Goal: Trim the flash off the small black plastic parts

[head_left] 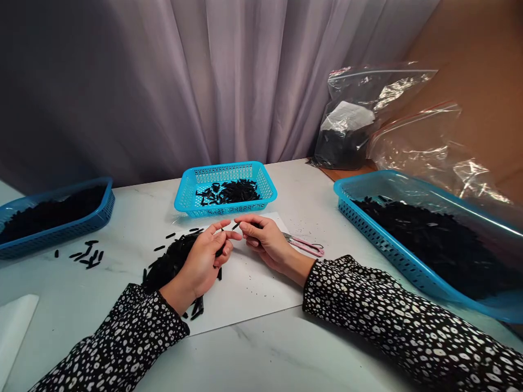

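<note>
My left hand (206, 258) and my right hand (265, 239) meet over a white sheet (253, 283) on the table. Between the fingertips of both hands is a small black stick-like piece (236, 225). The left hand also curls around a few more black pieces in its palm. The right hand is closed with pink snips (304, 244) in its grip, their blades pointing right. A heap of the same black pieces (171, 261) lies on the sheet under and left of the left hand.
A small turquoise basket (225, 188) with black pieces stands behind the hands. Larger blue baskets full of black pieces sit at the left (55, 212) and right (425, 239). Loose pieces (87, 254) lie at left. Clear plastic bags (359, 117) stand at the back right.
</note>
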Available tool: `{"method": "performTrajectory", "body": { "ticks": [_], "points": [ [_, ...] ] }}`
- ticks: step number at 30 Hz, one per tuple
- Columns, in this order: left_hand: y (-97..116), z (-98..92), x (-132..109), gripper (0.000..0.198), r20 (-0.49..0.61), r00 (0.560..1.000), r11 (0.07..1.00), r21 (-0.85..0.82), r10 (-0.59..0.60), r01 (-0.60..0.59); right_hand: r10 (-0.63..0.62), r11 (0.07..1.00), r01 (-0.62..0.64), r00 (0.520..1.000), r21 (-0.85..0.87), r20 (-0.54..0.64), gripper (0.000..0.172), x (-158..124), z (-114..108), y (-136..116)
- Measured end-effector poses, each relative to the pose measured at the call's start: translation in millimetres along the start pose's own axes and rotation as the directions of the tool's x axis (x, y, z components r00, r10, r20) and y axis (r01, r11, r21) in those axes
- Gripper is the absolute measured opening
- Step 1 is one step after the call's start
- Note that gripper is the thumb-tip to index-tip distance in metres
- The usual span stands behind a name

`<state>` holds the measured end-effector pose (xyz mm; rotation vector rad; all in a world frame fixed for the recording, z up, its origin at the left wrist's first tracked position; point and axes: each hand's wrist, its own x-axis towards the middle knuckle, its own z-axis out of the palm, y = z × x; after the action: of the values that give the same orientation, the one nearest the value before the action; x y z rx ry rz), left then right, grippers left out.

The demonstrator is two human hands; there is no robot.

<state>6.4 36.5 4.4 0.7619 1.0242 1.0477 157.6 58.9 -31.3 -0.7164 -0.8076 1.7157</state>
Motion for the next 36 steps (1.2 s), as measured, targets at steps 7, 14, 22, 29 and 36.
{"method": "performTrajectory", "body": {
  "ticks": [7, 14, 22, 29, 36],
  "points": [
    [-3.7, -1.5, -0.5, 0.038, 0.066, 0.997, 0.99, 0.132, 0.039, -0.047, 0.059, 0.997, -0.063, 0.994, 0.04, 0.088, 0.034, -1.4, -2.9, 0.3],
    [-2.3, -1.5, -2.8, 0.035, 0.116, 0.992, 0.981, 0.187, 0.041, -0.062, 0.07, 0.996, -0.078, 0.989, 0.052, 0.133, 0.03, -0.9, -4.8, 1.4],
    [-0.9, 1.8, -2.9, 0.036, 0.095, 0.995, 0.974, 0.222, 0.026, -0.046, 0.06, 0.993, -0.072, 0.99, 0.09, 0.13, 0.02, -1.3, -2.8, -1.8],
    [-1.9, 1.8, -3.3, 0.032, 0.106, 0.994, 0.955, 0.289, 0.04, -0.069, 0.046, 0.998, -0.042, 0.99, -0.038, 0.134, 0.037, -3.7, 4.0, -0.9],
    [-3.8, -0.4, -3.0, 0.026, 0.12, 0.992, 0.919, 0.383, 0.047, -0.09, 0.022, 0.999, -0.016, 0.994, -0.052, 0.107, 0.039, -0.5, 2.0, 1.1]
  ]
}}
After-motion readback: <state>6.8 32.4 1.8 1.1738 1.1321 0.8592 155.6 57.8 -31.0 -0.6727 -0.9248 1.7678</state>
